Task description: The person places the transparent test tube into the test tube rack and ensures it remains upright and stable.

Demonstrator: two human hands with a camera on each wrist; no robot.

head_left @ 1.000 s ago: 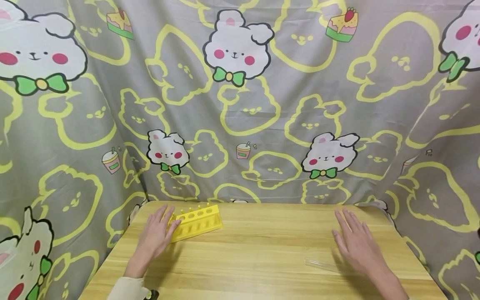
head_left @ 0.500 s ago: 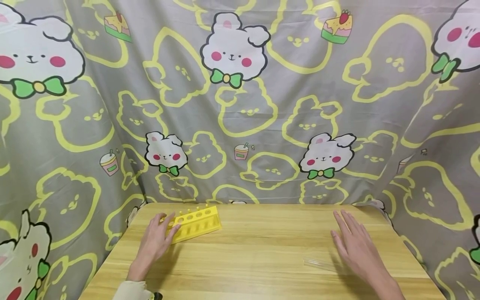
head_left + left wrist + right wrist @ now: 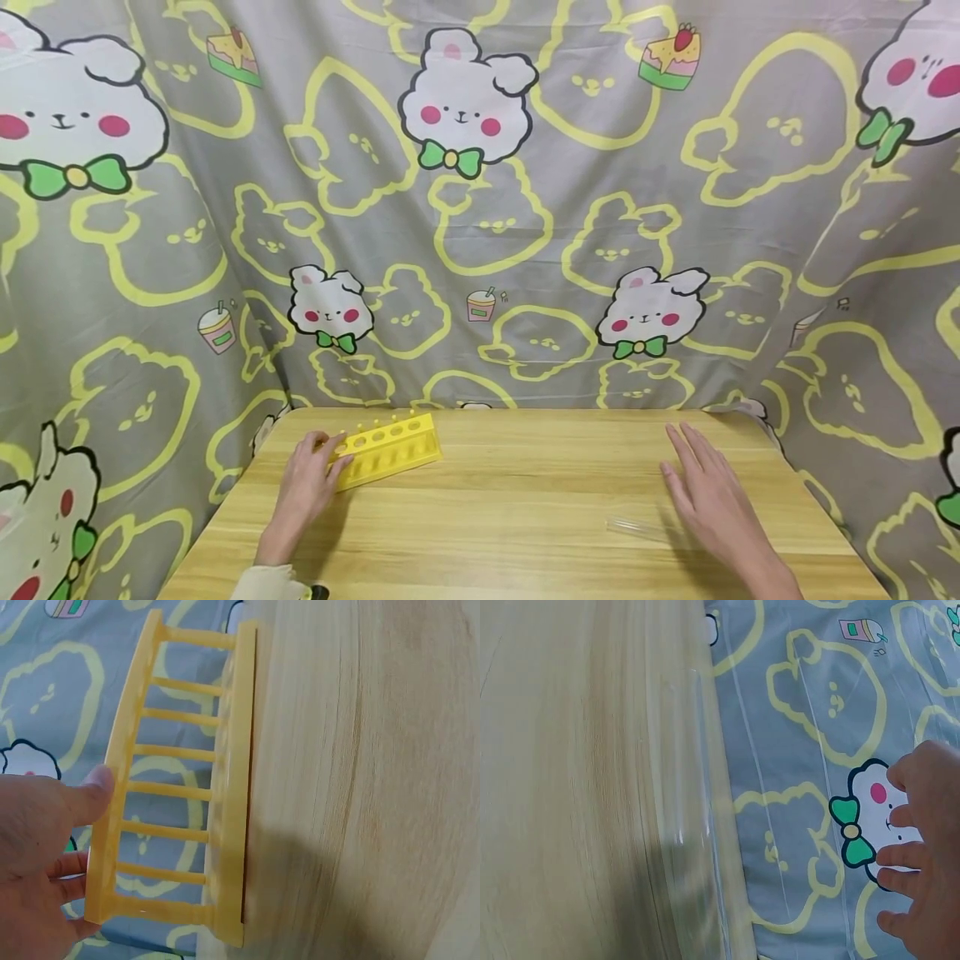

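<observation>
A yellow test tube rack [image 3: 390,447] with a row of round holes and short pegs stands on the left of the table, turned at a slant. My left hand [image 3: 306,479] grips its left end. In the left wrist view, the thumb lies on the near side of the rack's [image 3: 236,780] top board, and the fingers [image 3: 69,876] reach behind it. On the right, my right hand [image 3: 708,504] is held with extended fingers over the table, holding nothing. A clear test tube [image 3: 641,528] lies on the wood beneath it, partly hidden by the hand in the head view.
The wooden table [image 3: 510,500] has its far edge against a grey curtain [image 3: 480,225] printed with rabbits and yellow outlines. More of this cloth hangs along both sides.
The fingers of my left hand have curled behind the rack's end, and the rack has shifted slightly left. My right hand holds nearly the same pose. The head view has moved a little.
</observation>
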